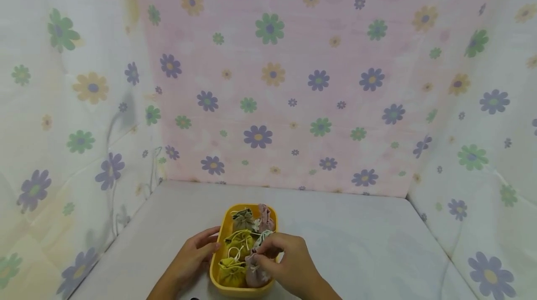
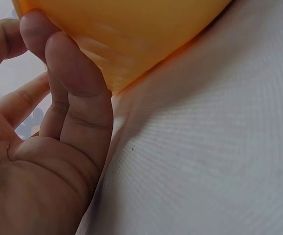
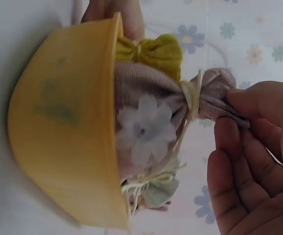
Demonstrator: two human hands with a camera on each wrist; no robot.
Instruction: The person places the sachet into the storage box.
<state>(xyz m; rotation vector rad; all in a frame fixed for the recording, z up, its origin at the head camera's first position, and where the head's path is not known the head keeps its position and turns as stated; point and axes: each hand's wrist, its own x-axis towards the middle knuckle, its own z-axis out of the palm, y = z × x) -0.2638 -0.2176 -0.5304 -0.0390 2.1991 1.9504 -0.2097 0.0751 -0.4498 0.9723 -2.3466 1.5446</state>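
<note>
A yellow plastic tub (image 1: 215, 275) holds several small drawstring pouches. My left hand (image 1: 190, 255) holds the tub's left side, its bent fingertips (image 2: 75, 63) against the yellow wall in the left wrist view. Thumb and fingers of my right hand (image 1: 291, 260) pinch the gathered top of a mauve pouch (image 3: 151, 83) at the tub's near right. That pouch bears a white flower patch (image 3: 146, 131) and is tied with a cream cord; its lower part sits behind the tub's wall. Left of it is a mustard-yellow pouch (image 1: 232, 273).
Another mustard pouch (image 1: 240, 240), an olive-grey pouch (image 1: 243, 219), a pink pouch (image 1: 265, 218) and a pale green pouch (image 3: 162, 190) share the tub. A white cloth (image 1: 356, 244) covers the table. Flower-printed curtains (image 1: 289, 57) enclose the back and sides. A small dark object (image 1: 195, 298) shows at the bottom edge.
</note>
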